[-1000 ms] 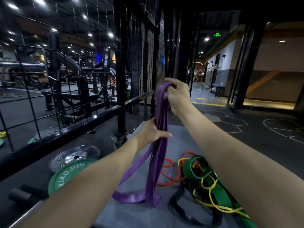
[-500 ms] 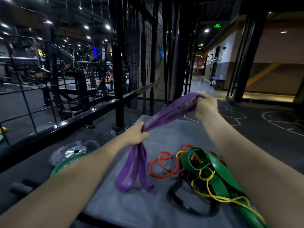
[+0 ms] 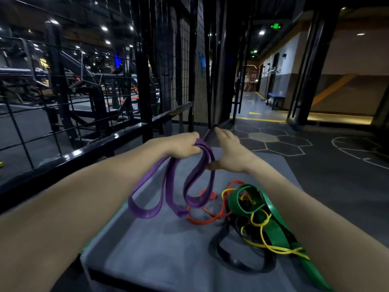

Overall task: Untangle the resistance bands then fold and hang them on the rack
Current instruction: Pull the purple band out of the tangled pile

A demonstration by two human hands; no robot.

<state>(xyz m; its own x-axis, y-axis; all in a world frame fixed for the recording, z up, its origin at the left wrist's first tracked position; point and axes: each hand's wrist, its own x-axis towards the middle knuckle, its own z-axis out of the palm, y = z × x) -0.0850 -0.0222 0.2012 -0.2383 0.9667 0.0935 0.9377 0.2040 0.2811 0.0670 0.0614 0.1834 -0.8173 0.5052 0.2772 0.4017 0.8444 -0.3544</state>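
green lit exit sign [image 3: 276, 26] hanging from the corridor ceiling, its characters too blurred to read, second green sign [image 3: 253, 52] farther down the corridor, likewise unreadable, no other legible text

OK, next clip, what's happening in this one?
A person in a gym is folding a purple resistance band. The left hand grips its gathered top, loops hanging over a grey mat. The right hand is open, thumb against the band's side. Orange, green, yellow and black bands lie tangled on the mat. Nothing is hung yet.
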